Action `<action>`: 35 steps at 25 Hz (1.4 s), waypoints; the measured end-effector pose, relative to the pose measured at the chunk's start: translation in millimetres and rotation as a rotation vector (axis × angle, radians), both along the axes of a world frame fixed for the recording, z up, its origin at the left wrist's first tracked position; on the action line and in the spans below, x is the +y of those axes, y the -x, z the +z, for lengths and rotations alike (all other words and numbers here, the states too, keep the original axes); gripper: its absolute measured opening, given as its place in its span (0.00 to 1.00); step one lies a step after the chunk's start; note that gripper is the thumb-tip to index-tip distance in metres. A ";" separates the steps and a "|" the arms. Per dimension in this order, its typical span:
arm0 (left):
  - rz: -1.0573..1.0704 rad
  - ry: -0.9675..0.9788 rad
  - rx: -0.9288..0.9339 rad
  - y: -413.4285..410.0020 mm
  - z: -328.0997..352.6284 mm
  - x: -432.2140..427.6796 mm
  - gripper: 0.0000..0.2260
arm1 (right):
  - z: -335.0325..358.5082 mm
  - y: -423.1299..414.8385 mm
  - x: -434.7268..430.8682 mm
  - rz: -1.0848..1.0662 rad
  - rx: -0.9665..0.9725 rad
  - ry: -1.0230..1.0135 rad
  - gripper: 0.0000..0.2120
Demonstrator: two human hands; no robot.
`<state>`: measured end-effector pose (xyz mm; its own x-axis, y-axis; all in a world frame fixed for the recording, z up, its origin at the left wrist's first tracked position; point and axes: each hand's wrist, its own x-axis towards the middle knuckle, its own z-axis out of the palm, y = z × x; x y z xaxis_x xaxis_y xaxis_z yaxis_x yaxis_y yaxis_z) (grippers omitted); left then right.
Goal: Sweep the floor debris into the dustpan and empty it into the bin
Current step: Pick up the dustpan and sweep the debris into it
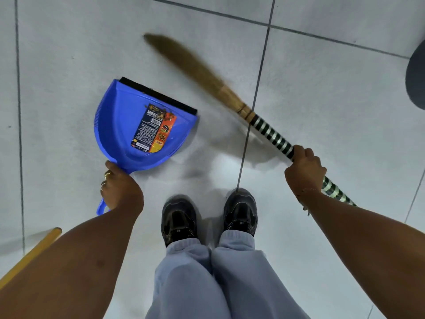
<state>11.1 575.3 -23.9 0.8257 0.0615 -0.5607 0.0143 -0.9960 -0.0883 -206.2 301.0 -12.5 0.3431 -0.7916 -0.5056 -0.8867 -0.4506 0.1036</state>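
Observation:
A blue dustpan (119, 125) with a black rubber lip and a printed label lies on the tiled floor at centre left. My left hand (120, 189) grips its handle. Small brown debris (161, 110) sits inside the pan near the lip. My right hand (303, 169) holds the black-and-white striped handle of a grass broom (202, 70). The broom's brown bristles are blurred and stretch up-left beyond the pan's lip, apart from it.
My two feet in dark shoes (179, 217) stand just below the dustpan on the pale grey tiles (322, 93). A yellow stick (32, 252) pokes in at the lower left. A dark grey round object (417, 74) sits at the right edge.

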 end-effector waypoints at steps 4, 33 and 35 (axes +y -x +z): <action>-0.011 -0.010 -0.006 -0.2 -3.8 4.9 0.26 | -6.3 -14.8 -6.9 0.009 0.087 -0.022 0.17; 0.205 0.018 0.064 7.9 43.6 -14.9 0.18 | 50.0 -30.4 26.6 0.019 -0.018 -0.131 0.23; 0.256 0.064 0.087 8.4 75.6 -35.3 0.17 | 80.4 -35.2 34.3 -0.154 -0.102 -0.162 0.26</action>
